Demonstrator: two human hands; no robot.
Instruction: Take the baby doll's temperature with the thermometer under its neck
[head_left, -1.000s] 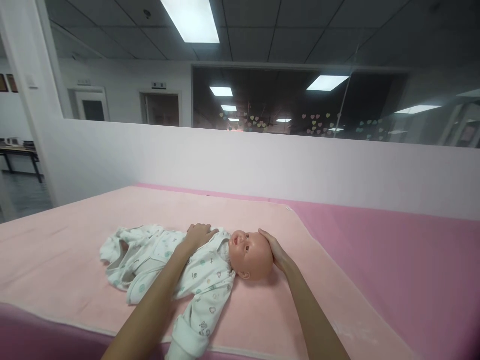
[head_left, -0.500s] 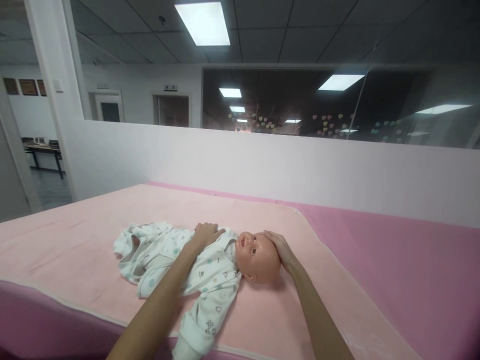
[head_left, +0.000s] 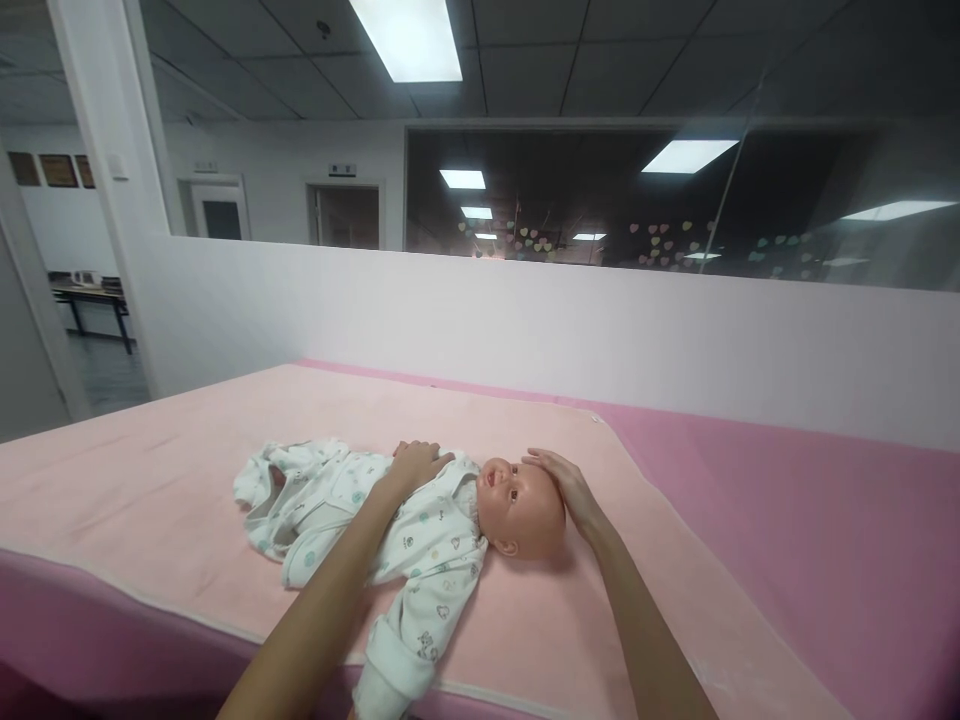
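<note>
A baby doll [head_left: 517,500] in a white patterned sleepsuit [head_left: 360,520] lies on its back on a pale pink blanket [head_left: 150,480], head to the right. My left hand [head_left: 416,465] lies flat on the doll's chest near the collar, fingers stretched out. My right hand [head_left: 566,485] cups the top of the doll's bare head, fingers curved round it. One sleeve of the sleepsuit [head_left: 397,650] reaches the blanket's near edge.
The blanket covers a darker pink padded surface [head_left: 787,540] that runs to the right. A white partition wall [head_left: 525,330] with a glass pane above stands behind it. At the far left an opening shows a room with a dark table [head_left: 90,300].
Both hands stay on the doll as before. The view has shifted slightly, so the doll sits a little further right and lower in the picture.
</note>
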